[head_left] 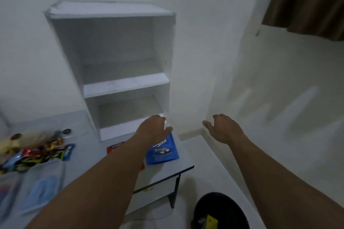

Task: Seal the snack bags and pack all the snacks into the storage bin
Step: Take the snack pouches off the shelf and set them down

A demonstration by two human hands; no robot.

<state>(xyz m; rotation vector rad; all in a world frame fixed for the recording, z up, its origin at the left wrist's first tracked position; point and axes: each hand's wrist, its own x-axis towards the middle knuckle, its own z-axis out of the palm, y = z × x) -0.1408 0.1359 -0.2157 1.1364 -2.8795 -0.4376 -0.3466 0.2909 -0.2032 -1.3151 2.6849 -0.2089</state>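
Note:
A blue snack pouch (162, 151) lies flat near the table's right edge, with a red snack bag (115, 148) just left of it, mostly hidden by my left forearm. My left hand (153, 128) hovers above the blue pouch, fingers apart, holding nothing. My right hand (224, 128) hangs in the air past the table's edge, open and empty. A heap of small wrapped snacks (35, 151) sits at the far left. In front of that heap stands a clear plastic storage bin (40, 184) with a lid.
A white shelf unit (119, 72) stands on the grey table (167, 171) against the wall. A black round bin (220, 212) stands on the floor at the lower right. A brown curtain (309, 2) hangs at the top right.

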